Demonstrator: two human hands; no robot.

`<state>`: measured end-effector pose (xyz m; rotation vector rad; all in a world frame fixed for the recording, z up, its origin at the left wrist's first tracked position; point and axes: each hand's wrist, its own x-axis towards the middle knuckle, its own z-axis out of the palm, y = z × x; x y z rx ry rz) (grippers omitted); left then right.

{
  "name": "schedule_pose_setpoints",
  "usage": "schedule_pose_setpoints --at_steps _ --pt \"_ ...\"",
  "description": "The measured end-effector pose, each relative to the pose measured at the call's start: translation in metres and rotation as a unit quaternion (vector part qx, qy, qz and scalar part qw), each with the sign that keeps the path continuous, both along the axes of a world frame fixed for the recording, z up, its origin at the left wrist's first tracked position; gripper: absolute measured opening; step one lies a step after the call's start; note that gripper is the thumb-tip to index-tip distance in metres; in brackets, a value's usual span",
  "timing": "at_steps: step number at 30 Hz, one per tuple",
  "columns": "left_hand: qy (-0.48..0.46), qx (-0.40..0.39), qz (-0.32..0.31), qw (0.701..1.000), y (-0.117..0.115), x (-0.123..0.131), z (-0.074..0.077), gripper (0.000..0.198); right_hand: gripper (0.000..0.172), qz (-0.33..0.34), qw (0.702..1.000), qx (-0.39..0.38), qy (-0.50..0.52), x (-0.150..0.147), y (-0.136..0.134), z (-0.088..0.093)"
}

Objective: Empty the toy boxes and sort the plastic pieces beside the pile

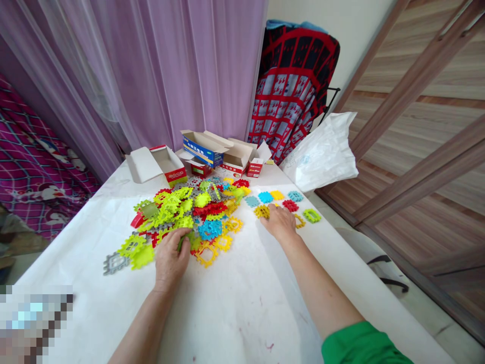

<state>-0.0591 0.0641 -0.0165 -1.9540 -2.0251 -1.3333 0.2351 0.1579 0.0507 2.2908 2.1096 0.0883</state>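
I see open room across the near half of the white table (235, 313). The heap of plastic tiles (182, 215) fills the middle, loose tiles (265, 197) just right of it. Perhaps 4 open cartons (206, 147) and a white bag (326, 151) block the far edge.

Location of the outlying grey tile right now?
Head view: the grey tile lies flat on the white table at the near-left edge of the pile, beside lime-green tiles and left of the left hand.
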Motion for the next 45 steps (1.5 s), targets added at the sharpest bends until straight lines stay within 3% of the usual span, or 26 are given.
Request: schedule_pose_setpoints --at_steps 3,5,8,11,14,17,22,24,26,28,31,37,45 --pt "-0.003 -0.004 -0.001 1.0 0.0 0.0 0.0 0.026 0.043 0.019 0.999 0.038 0.008 -0.003 -0.007 0.002" --pt "-0.003 -0.006 -0.001 1.0 0.0 0.0 -0.001 0.026 0.036 0.071 0.995 0.058 0.034 -0.009 -0.014 -0.001" --pt "0.0 -0.004 -0.001 1.0 0.0 -0.001 -0.002 0.026 0.029 0.189 0.976 0.048 0.099 -0.025 -0.023 -0.013" --pt "0.001 -0.004 -0.002 1.0 0.001 -0.002 -0.003 0.026 0.035 0.236 0.961 0.035 0.143 -0.042 -0.029 -0.031" --pt "0.003 -0.005 -0.007 1.0 0.001 -0.003 -0.004 0.026 0.038 0.22 0.961 0.044 0.16 -0.053 -0.03 -0.046" --pt "0.005 -0.006 -0.007 1.0 0.002 -0.003 -0.005 0.026 0.039 0.204 0.963 0.06 0.167 -0.055 -0.031 -0.05" --pt "0.005 -0.006 -0.001 1.0 0.002 -0.002 -0.002 0.026 0.037 0.183 0.967 0.086 0.153 -0.043 -0.033 -0.023" --pt "0.005 -0.005 -0.001 1.0 0.002 -0.001 -0.001 0.026 0.035 0.146 0.977 0.052 0.148 -0.037 -0.033 -0.011" --pt "0.005 -0.006 0.0 1.0 0.002 0.0 0.0 0.026 0.046 0.102 0.986 -0.008 0.132 -0.031 -0.032 -0.005" --pt "0.004 -0.007 0.002 1.0 0.001 0.0 0.0 0.026 0.056 0.07 0.99 -0.062 0.109 -0.026 -0.03 -0.004" --pt "0.001 -0.011 0.002 1.0 0.001 0.0 0.0 0.026 0.058 0.037 0.992 -0.085 0.087 -0.018 -0.03 -0.004" --pt "0.0 -0.013 -0.003 1.0 0.001 0.0 0.002 0.026 0.041 0.04 0.995 -0.06 0.075 -0.007 -0.036 0.005" --pt "0.0 -0.009 -0.006 1.0 0.001 0.001 0.003 0.025 0.024 0.07 0.986 -0.104 0.108 -0.007 -0.039 0.002"
